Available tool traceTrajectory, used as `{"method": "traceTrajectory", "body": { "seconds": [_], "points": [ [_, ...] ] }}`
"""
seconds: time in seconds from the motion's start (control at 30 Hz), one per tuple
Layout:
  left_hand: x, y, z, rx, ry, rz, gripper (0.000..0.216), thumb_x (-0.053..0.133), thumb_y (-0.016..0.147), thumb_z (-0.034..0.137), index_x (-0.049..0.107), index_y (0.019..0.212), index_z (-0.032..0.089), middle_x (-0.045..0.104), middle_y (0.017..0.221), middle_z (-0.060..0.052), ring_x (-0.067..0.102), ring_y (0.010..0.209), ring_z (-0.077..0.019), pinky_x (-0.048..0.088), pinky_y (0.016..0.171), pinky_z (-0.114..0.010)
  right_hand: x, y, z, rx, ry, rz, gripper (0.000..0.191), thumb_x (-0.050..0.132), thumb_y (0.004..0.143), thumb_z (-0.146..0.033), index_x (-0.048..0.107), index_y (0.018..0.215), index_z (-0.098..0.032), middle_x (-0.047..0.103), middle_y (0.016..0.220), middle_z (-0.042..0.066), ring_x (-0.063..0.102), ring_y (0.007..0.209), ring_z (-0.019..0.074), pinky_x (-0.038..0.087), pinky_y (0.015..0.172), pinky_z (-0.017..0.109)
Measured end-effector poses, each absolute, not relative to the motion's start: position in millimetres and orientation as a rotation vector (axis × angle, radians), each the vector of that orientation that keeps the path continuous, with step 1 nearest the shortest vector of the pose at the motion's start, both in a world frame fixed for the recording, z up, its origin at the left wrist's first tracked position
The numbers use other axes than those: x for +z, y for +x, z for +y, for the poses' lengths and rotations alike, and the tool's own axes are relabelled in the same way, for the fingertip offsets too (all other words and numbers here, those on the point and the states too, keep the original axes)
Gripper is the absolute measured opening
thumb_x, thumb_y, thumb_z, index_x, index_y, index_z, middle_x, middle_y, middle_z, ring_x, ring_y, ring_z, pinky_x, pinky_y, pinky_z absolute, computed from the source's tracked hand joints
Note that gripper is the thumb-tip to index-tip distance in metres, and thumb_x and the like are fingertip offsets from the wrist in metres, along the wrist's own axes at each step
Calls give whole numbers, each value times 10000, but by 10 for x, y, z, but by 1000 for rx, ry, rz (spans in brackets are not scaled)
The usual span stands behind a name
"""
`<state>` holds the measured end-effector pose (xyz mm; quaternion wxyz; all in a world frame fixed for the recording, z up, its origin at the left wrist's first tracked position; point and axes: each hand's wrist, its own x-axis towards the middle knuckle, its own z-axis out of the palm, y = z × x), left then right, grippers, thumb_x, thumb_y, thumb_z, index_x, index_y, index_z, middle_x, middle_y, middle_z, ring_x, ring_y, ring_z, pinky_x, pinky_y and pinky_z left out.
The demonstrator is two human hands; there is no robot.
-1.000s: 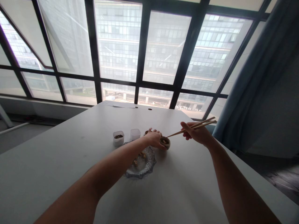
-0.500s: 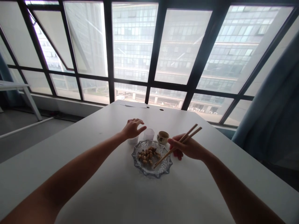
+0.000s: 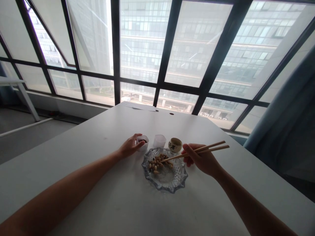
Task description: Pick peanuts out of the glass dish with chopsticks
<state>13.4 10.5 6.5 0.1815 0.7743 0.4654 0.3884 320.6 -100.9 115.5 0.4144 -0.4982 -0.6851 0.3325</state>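
Note:
A scalloped glass dish (image 3: 172, 183) holds a heap of mixed nuts (image 3: 157, 163) on the white table (image 3: 103, 196). My right hand (image 3: 200, 160) is closed on a pair of wooden chopsticks (image 3: 197, 151) whose tips reach into the nuts. My left hand (image 3: 130, 146) wraps its fingers round a small white cup (image 3: 143, 143) with dark bits inside, left of the dish. Behind the dish stand a second small white cup (image 3: 159, 140) that looks empty and a little brown ceramic cup (image 3: 175, 144) with dark characters on its side.
The table's far edge meets a wall of large black-framed windows (image 3: 169, 49). A blue curtain (image 3: 287, 131) hangs at the right. At the far left, part of another white table (image 3: 14, 83) stands over grey floor. A dark spot (image 3: 171, 114) marks the table's far end.
My left hand came down from hovering above the cups and closed round the left white cup. The chopsticks swung from steep to nearly level, tips now in the nuts.

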Motion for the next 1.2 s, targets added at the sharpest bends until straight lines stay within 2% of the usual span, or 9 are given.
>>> {"method": "traceTrajectory", "body": {
  "seconds": [0.07, 0.2, 0.47, 0.77, 0.93, 1.07, 1.2],
  "points": [
    [77, 143, 80, 1061, 2197, 1336, 798, 497, 836, 734, 509, 1340, 116, 652, 787, -55, 596, 701, -217, 467, 693, -342, 1138, 3170, -1028, 824, -1249, -1772, 623, 623, 726, -775, 653, 617, -162, 643, 501, 41, 595, 406, 136, 463, 390, 221],
    [107, 151, 54, 1054, 2202, 1342, 791, 527, 825, 724, 501, 1349, 133, 595, 691, -1, 566, 661, -196, 438, 654, -305, 1139, 3186, -1025, 722, -1277, -1811, 617, 597, 768, -756, 663, 628, -158, 646, 505, 46, 588, 412, 134, 458, 397, 221],
    [80, 153, 64, 1084, 2212, 1326, 778, 529, 824, 722, 510, 1339, 140, 601, 672, 4, 559, 643, -190, 441, 663, -304, 1175, 3247, -1030, 502, -1397, -1774, 616, 544, 815, -741, 634, 610, -168, 637, 478, 53, 578, 387, 149, 450, 390, 239],
    [31, 131, 99, 1115, 2244, 1296, 719, 522, 842, 704, 508, 1333, 179, 660, 766, -21, 610, 690, -200, 469, 688, -311, 1064, 3145, -1035, 604, -1325, -1835, 532, 589, 823, -684, 605, 594, -204, 633, 485, 38, 594, 412, 168, 453, 410, 259],
    [30, 136, 94, 1108, 2236, 1299, 722, 525, 845, 700, 505, 1333, 169, 658, 759, -21, 605, 681, -198, 468, 684, -311, 1111, 3148, -1062, 613, -1296, -1847, 554, 588, 814, -702, 610, 585, -198, 630, 481, 34, 590, 403, 155, 449, 403, 246],
    [54, 149, 72, 1070, 2245, 1315, 745, 498, 855, 704, 486, 1352, 150, 642, 745, -22, 592, 684, -200, 458, 687, -316, 1212, 3225, -1048, 684, -1276, -1716, 566, 653, 750, -722, 658, 624, -170, 653, 504, 48, 592, 399, 149, 462, 388, 243],
    [72, 154, 60, 1064, 2234, 1318, 753, 509, 848, 702, 490, 1350, 141, 635, 737, -21, 589, 691, -202, 455, 691, -319, 1238, 3332, -935, 899, -1192, -1431, 555, 748, 662, -703, 676, 644, -152, 627, 460, 38, 548, 351, 137, 451, 350, 248]
  ]
}}
